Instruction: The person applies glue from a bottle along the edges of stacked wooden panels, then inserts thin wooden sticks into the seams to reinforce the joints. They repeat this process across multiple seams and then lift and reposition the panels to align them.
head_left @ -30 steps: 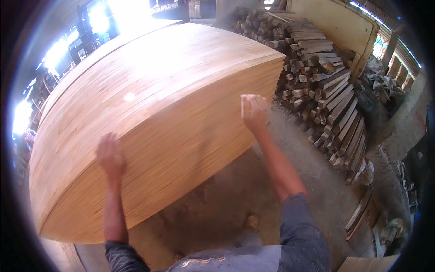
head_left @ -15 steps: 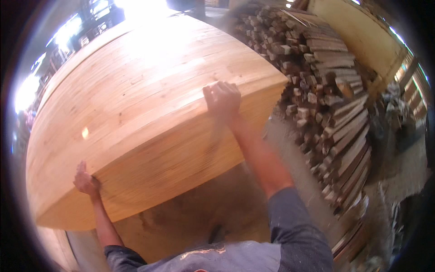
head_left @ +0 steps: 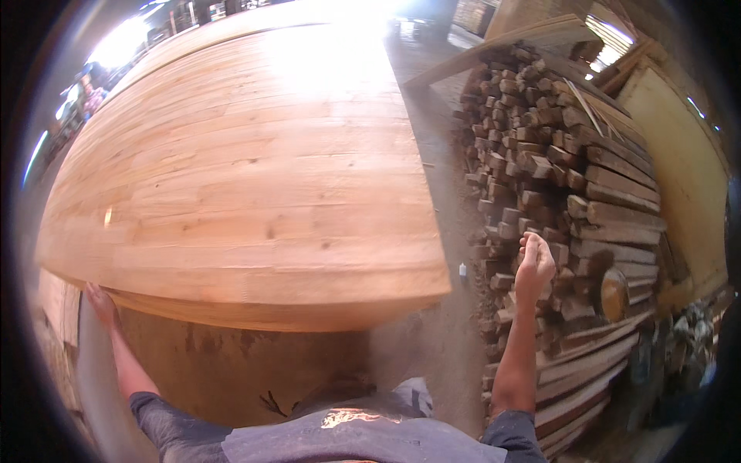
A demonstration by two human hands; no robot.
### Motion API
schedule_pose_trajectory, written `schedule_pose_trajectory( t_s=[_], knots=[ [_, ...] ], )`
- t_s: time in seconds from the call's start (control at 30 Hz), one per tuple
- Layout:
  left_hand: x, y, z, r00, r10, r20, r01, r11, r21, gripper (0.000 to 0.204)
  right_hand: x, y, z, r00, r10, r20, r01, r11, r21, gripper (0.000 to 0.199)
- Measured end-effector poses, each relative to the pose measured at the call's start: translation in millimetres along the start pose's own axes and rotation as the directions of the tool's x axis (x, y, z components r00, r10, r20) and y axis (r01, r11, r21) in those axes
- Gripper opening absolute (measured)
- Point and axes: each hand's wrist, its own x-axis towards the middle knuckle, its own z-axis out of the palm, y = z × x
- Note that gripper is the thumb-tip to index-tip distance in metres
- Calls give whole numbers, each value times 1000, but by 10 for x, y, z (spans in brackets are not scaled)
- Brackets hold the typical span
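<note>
A large stack of pale wooden panels [head_left: 262,185] made of joined strips fills the left and middle. At its near left edge is my left hand [head_left: 102,302], fingers stretched against the panel edge and partly blurred. My right hand [head_left: 536,262] is off the stack, raised to the right of its near corner. Its fingers are curled together, and nothing shows in them. Behind that hand lies a pile of rough wooden sticks [head_left: 532,158].
Grey floor [head_left: 444,185] runs between the panels and the stick pile. A loose plank [head_left: 502,50] slants at the pile's far end. At the right leans a yellowish board [head_left: 675,139]. More timber [head_left: 60,309] lies at the left rim. Bright light glares at the back.
My right hand has let go of the panel edge and swung right, toward the stick pile. My left hand stays at the near left edge. The view has turned right.
</note>
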Motion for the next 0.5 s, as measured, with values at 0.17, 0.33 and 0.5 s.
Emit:
schedule_pose_trajectory(
  t_s=[0.17,0.33,0.5],
  knots=[
    [-1523,1735,95,753,-657,49,563,603,-566,78,1409,1482,898,916,22,402,6,998,-67,41],
    [-3555,4001,-357,602,-692,398,720,256,-645,80,2389,2233,1833,706,-2,708,36,999,-33,41],
    [-4551,6570,-810,488,-567,663,848,127,-515,115,3678,2065,3119,594,-147,791,146,987,73,40]
  ],
)
